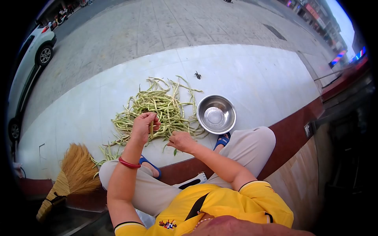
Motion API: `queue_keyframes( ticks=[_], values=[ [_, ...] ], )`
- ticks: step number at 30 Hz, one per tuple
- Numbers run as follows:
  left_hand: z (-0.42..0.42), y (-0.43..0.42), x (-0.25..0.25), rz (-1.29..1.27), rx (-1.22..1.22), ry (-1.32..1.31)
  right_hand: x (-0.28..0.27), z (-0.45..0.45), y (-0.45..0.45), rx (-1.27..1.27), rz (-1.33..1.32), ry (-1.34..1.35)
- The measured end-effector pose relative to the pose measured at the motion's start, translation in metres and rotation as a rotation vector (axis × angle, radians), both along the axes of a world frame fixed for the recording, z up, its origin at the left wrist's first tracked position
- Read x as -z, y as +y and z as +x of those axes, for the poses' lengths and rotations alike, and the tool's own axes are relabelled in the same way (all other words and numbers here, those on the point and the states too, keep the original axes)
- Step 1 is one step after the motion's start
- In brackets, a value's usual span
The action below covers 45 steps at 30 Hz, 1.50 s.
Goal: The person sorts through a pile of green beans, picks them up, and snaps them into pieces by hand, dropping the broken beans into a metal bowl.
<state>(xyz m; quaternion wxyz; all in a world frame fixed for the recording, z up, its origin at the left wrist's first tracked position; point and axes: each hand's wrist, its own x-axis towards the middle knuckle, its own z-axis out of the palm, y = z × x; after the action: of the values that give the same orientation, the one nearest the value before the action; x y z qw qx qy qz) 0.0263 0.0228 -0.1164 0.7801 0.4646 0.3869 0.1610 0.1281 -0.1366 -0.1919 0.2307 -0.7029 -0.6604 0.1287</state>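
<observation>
A heap of long green beans (161, 104) lies tangled on the pale tiles in front of me. Over its near edge, my left hand (145, 124) is closed in a pinch on a green bean (151, 129), which hangs down from the fingertips. My right hand (182, 141) is at the heap's near right side, its fingers curled downward and closed. What those fingers grip, if anything, is hidden. A small green leaf (175, 151) shows just below them. To the right of the heap stands a shiny metal bowl (216, 114) with nothing visible inside.
A straw broom (76, 171) lies at the left, with a few loose beans (108, 153) beside it. My feet in blue sandals (223, 140) flank the near side. A small dark object (197, 75) sits on the tiles beyond. A white car (33, 59) is parked at far left.
</observation>
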Motion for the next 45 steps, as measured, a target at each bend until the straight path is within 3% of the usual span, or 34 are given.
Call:
queue_keyframes(
  ticks=[1, 3, 6, 11, 15, 21, 23, 25, 27, 31, 39, 44, 45],
  values=[
    [0.001, -0.002, 0.005, 0.001, -0.003, -0.002, -0.008, 0.003, 0.004, -0.003, 0.001, -0.002],
    [0.001, -0.006, 0.014, 0.000, 0.109, 0.079, -0.030, 0.008, 0.010, 0.061, 0.448, 0.078],
    [0.004, -0.016, 0.024, -0.034, 0.170, 0.118, -0.055, 0.011, 0.011, 0.023, 0.574, -0.079],
    [0.002, -0.020, 0.025, -0.153, 0.237, 0.128, -0.049, 0.013, 0.009, 0.046, 0.524, -0.144],
    [0.003, -0.025, 0.024, -0.164, 0.270, 0.095, -0.054, 0.014, 0.006, -0.058, 0.510, -0.139],
    [0.005, -0.027, 0.026, -0.111, 0.372, 0.056, -0.043, 0.015, 0.008, 0.038, 0.516, -0.197],
    [0.010, -0.032, 0.034, 0.196, 0.310, 0.091, -0.045, 0.020, 0.009, 0.060, 0.519, -0.168],
    [0.012, -0.034, 0.037, 0.291, 0.265, 0.027, -0.039, 0.025, 0.009, 0.181, 0.432, -0.179],
    [0.008, -0.037, 0.031, 1.141, 0.405, 0.105, -0.039, 0.029, 0.010, 0.189, 0.456, -0.170],
    [0.008, -0.042, 0.033, 1.453, 0.290, 0.138, -0.041, 0.029, 0.010, 0.189, 0.397, -0.174],
    [0.009, -0.046, 0.033, 1.462, 0.379, 0.158, -0.042, 0.029, 0.010, 0.156, 0.371, -0.171],
    [0.013, -0.051, 0.033, 1.431, 0.262, 0.025, -0.033, 0.033, 0.008, 0.220, 0.362, 0.205],
    [0.014, -0.052, 0.032, 1.163, 0.276, 0.034, -0.038, 0.031, 0.008, 0.216, 0.361, 0.205]
  ],
)
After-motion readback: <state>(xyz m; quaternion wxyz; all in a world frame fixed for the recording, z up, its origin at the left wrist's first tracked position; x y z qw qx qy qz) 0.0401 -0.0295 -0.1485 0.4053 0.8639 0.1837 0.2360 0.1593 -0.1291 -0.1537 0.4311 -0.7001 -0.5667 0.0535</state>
